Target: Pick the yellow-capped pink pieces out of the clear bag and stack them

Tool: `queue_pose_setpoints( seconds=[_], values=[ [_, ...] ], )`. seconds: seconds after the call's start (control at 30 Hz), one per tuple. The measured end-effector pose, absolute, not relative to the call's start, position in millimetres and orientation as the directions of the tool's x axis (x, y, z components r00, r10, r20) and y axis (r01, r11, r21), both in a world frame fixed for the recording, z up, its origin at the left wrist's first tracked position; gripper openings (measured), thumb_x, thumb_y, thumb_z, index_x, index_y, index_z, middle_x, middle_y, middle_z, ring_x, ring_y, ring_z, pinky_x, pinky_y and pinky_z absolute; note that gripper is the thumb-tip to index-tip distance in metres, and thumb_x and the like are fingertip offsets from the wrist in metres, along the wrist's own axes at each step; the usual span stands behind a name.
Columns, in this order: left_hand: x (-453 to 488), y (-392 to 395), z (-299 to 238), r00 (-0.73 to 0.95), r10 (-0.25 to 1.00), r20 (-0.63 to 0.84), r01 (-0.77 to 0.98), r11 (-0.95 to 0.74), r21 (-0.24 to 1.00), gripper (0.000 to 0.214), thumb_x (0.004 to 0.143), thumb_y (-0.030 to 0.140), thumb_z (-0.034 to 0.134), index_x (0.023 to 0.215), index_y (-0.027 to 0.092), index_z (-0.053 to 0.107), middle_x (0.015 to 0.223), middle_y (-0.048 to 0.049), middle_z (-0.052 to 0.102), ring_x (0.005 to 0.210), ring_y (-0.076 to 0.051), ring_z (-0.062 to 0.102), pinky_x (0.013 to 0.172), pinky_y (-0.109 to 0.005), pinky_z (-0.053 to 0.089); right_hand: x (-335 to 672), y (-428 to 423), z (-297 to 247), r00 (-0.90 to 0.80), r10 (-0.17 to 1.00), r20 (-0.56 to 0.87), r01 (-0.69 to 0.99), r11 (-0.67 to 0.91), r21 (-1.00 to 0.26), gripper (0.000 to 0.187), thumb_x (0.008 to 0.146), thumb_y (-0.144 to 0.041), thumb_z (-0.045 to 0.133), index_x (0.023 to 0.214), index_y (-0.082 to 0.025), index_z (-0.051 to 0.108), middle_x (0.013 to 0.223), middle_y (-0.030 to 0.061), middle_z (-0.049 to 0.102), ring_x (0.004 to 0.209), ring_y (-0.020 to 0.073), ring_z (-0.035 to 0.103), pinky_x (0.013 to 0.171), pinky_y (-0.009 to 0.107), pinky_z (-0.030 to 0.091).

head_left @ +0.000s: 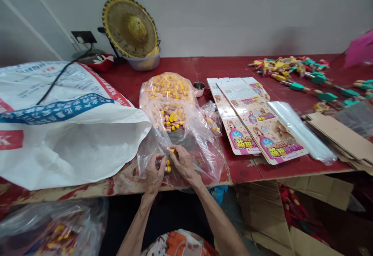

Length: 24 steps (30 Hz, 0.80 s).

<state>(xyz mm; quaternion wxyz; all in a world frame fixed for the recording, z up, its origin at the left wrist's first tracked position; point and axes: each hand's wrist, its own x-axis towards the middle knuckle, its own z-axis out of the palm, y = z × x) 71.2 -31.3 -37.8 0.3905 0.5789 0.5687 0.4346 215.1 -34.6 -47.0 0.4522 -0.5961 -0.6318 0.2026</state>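
Observation:
My left hand is closed around a few small tubes with yellow caps, near the table's front edge. Beside it, my right hand bends over, its fingertips pinching another yellow-capped piece. Under both hands spreads the loose mouth of a clear plastic bag. Farther in, that bag bulges with many of the same yellow-capped tubes; their lower parts look pinkish. My fingers partly hide the pieces I hold.
A big white woven sack lies open on the left. Printed cards, clear sleeves and brown cardboard lie right. Behind are a metal cup, a straw hat and colourful toys. Another filled bag sits below left.

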Motion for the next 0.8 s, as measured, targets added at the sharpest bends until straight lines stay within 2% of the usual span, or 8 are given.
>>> queue_pose_setpoints(
  seconds=[0.13,0.3,0.37,0.47,0.53,0.6,0.7,0.8],
  values=[
    [69,-33,-40,-0.066,0.994,0.090,0.328,-0.064,0.943,0.038,0.089,0.059,0.062,0.092,0.021,0.067,0.079,-0.0028,0.071,0.063,-0.018,0.070,0.055,-0.028,0.060,220,-37,-42,0.112,0.933,0.342,0.571,0.221,-0.791,0.023,0.107,-0.026,0.048,0.120,-0.021,0.067,0.112,0.0081,0.074,0.103,0.0223,0.069,0.095,0.036,0.056],
    [64,-33,-36,0.027,0.962,0.273,0.470,-0.253,0.846,0.031,0.095,0.051,0.056,0.092,0.023,0.069,0.085,-0.0038,0.072,0.075,-0.019,0.071,0.073,-0.033,0.062,222,-40,-40,-0.014,0.937,0.348,0.710,0.255,-0.657,0.028,0.105,-0.016,0.046,0.118,-0.022,0.069,0.107,0.0089,0.072,0.098,0.0249,0.067,0.087,0.037,0.056],
    [63,-32,-30,0.089,0.959,0.269,0.466,-0.279,0.840,0.030,0.097,0.049,0.055,0.094,0.023,0.068,0.086,-0.0034,0.072,0.075,-0.018,0.071,0.072,-0.032,0.061,222,-39,-35,-0.048,0.937,0.345,0.688,0.282,-0.669,0.027,0.105,-0.017,0.047,0.119,-0.023,0.069,0.108,0.0080,0.072,0.099,0.0239,0.068,0.088,0.036,0.056],
    [62,-32,-22,0.075,0.966,0.249,0.434,-0.256,0.864,0.028,0.099,0.048,0.055,0.098,0.023,0.067,0.087,-0.0030,0.071,0.071,-0.017,0.071,0.065,-0.029,0.059,222,-38,-28,0.032,0.930,0.367,0.619,0.270,-0.737,0.028,0.107,-0.023,0.048,0.129,-0.023,0.065,0.114,0.0076,0.073,0.100,0.0220,0.070,0.089,0.034,0.055],
    [62,-33,-19,0.067,0.949,0.307,0.493,-0.299,0.817,0.025,0.101,0.045,0.055,0.097,0.024,0.067,0.087,-0.0039,0.071,0.074,-0.019,0.071,0.067,-0.029,0.058,220,-37,-26,0.077,0.923,0.378,0.640,0.245,-0.728,0.030,0.107,-0.024,0.047,0.132,-0.022,0.062,0.118,0.0090,0.072,0.099,0.0225,0.069,0.090,0.035,0.055],
    [62,-33,-19,0.130,0.920,0.369,0.612,-0.367,0.701,0.021,0.101,0.038,0.054,0.091,0.024,0.067,0.085,-0.0055,0.070,0.075,-0.020,0.070,0.068,-0.030,0.056,218,-38,-26,-0.001,0.931,0.366,0.707,0.259,-0.658,0.026,0.107,-0.023,0.046,0.124,-0.021,0.065,0.112,0.0094,0.073,0.097,0.0240,0.067,0.089,0.037,0.054],
    [59,-30,-23,0.254,0.912,0.321,0.692,-0.403,0.598,0.018,0.098,0.027,0.052,0.086,0.024,0.065,0.085,-0.0059,0.069,0.073,-0.020,0.068,0.065,-0.029,0.052,218,-38,-25,-0.174,0.935,0.308,0.759,0.327,-0.564,0.023,0.106,-0.018,0.047,0.106,-0.023,0.069,0.100,0.0077,0.071,0.093,0.0245,0.065,0.086,0.036,0.054],
    [52,-28,-28,0.264,0.927,0.266,0.633,-0.375,0.678,0.014,0.096,0.026,0.053,0.087,0.025,0.064,0.087,-0.0037,0.069,0.078,-0.019,0.070,0.070,-0.029,0.055,219,-39,-18,-0.135,0.936,0.326,0.726,0.318,-0.610,0.022,0.107,-0.021,0.046,0.110,-0.024,0.068,0.102,0.0066,0.071,0.096,0.0230,0.066,0.088,0.035,0.054]
  ],
)
